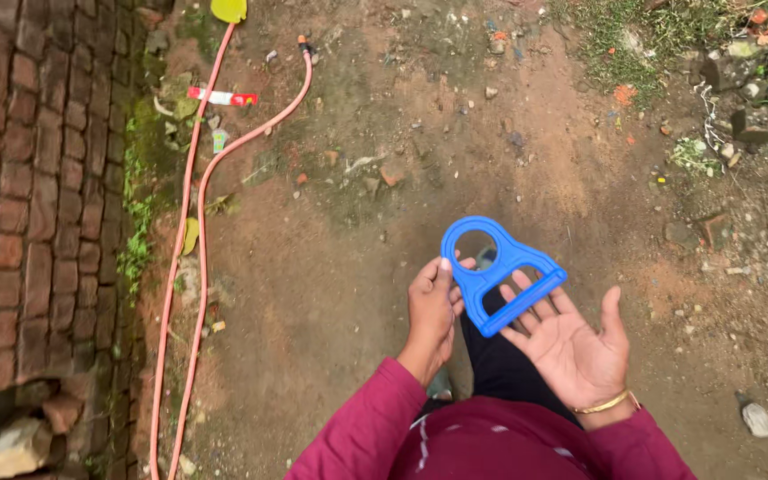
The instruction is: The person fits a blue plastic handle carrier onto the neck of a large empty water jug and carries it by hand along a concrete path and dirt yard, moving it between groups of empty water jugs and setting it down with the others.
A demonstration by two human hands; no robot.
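While the left hand (pixel 431 311) pinches the blue handle (pixel 500 271) by its ringed end, thumb on top and fingers curled beneath, the right hand (pixel 575 342) lies flat and open, palm up, gripping nothing. Its fingertips sit under the handle's straight grip bar, touching it or just short of it; the angle does not settle which. The handle is a flat plastic piece with a round hole at one end and a long slot by the bar, held in the air above the ground, in front of the person's body. A gold bangle (pixel 604 404) circles the right wrist, and both arms wear maroon sleeves (pixel 362 436).

No container shows anywhere in view.

Below is bare reddish dirt (pixel 348 267), damp-looking and strewn with small stones and scraps. A pink hose (pixel 196 231) runs in two strands up the left side, one strand curving to a fitting at its end. Beside it, at far left, is a brick pavement (pixel 20 178) with moss along its edge and loose stones at its lower corner. A red-and-white wrapper (pixel 222 96) lies near the hose, and a yellow leaf (pixel 228 9) at the top edge. Grass and rubble (pixel 748 89) fill the upper right corner.
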